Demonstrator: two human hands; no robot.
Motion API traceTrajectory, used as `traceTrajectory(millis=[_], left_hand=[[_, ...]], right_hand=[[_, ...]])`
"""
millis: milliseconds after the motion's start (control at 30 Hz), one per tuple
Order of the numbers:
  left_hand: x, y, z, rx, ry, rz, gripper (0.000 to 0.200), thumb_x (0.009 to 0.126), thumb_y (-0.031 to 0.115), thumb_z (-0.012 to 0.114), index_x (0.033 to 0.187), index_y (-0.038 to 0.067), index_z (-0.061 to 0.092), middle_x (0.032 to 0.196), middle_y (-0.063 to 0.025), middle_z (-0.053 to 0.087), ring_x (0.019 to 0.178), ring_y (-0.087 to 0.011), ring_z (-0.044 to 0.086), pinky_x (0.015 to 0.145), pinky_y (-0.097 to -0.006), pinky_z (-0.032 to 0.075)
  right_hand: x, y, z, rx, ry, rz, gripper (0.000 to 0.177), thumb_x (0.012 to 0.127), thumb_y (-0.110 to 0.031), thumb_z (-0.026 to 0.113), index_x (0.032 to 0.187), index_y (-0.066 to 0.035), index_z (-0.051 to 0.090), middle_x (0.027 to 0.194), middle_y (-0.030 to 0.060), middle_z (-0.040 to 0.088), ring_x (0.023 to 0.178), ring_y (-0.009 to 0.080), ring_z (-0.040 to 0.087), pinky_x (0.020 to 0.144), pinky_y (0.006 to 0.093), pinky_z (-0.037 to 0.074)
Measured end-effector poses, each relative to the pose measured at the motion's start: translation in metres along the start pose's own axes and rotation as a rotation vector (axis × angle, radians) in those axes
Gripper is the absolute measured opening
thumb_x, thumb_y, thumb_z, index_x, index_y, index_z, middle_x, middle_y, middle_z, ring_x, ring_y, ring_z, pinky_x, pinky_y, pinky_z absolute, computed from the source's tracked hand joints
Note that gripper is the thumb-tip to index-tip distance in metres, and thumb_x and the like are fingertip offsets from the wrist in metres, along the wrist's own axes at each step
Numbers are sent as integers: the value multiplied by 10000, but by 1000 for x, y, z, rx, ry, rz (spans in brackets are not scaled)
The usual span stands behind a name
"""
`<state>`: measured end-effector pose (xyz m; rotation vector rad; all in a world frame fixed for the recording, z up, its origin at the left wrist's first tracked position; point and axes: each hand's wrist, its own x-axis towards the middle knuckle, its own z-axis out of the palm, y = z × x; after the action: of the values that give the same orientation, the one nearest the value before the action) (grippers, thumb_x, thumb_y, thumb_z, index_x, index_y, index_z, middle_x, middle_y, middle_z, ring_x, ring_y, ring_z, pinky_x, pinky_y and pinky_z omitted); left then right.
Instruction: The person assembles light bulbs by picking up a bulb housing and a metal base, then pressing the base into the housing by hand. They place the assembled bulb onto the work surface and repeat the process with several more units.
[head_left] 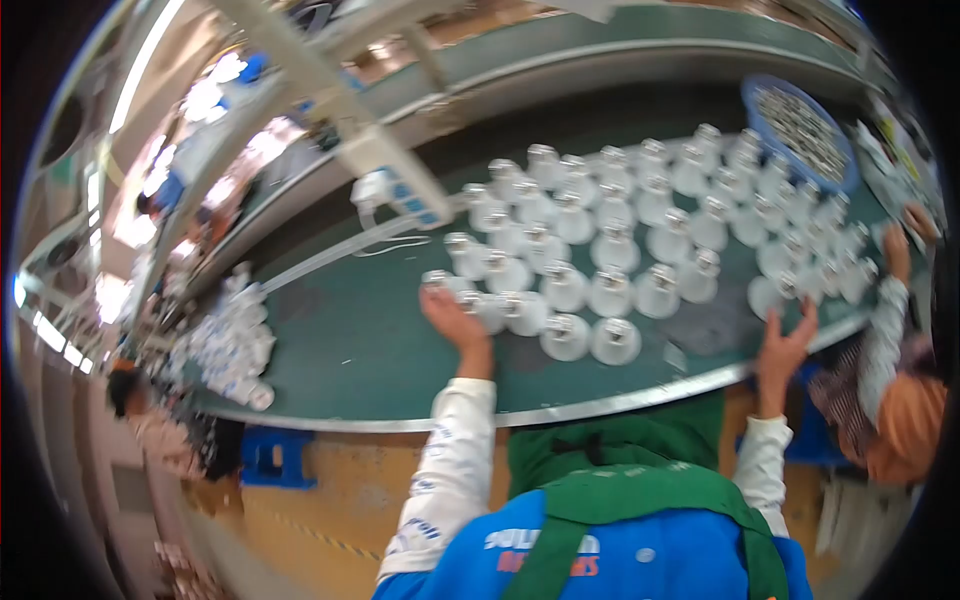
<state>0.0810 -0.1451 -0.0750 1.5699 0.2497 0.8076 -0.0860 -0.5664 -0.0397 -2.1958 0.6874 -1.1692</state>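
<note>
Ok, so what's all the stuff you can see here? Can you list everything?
bulb shells: several dozen, white, crowded on the belt's middle and right
second bulb pile: one heap, white, on the belt at far left
belt: one, dark green, curving across the view
basket: one, blue, holding small parts, top right
power strip: one, white and blue, above the belt
crate: one, blue, below the belt at left
co-worker: one, orange top, right edge
left hand: one, white sleeve, on the leftmost bulb shells
right hand: one, white sleeve, fingers spread, at the belt's near edge by the right-hand bulb shells
</note>
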Motion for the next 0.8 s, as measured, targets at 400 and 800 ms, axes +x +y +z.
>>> traceTrajectory(millis=[400,800], left_hand=[[-1,19,3,-176,17,-134,466,946,335,372,1277,9,351,1229,-138,440,1089,-226,464,928,-337,373],[-5,28,4,-192,24,-183,406,933,311,364,1229,35,387,1164,-90,474,1055,-208,491,912,-340,401]], right_hand=[[-86,-139,34,339,-615,-280,622,619,-268,732,1132,-20,482,1042,153,531,974,337,477,861,440,337],[-7,-90,9,239,-148,-212,527,549,-55,740,1028,-25,523,957,142,549,869,334,514,752,397,428]])
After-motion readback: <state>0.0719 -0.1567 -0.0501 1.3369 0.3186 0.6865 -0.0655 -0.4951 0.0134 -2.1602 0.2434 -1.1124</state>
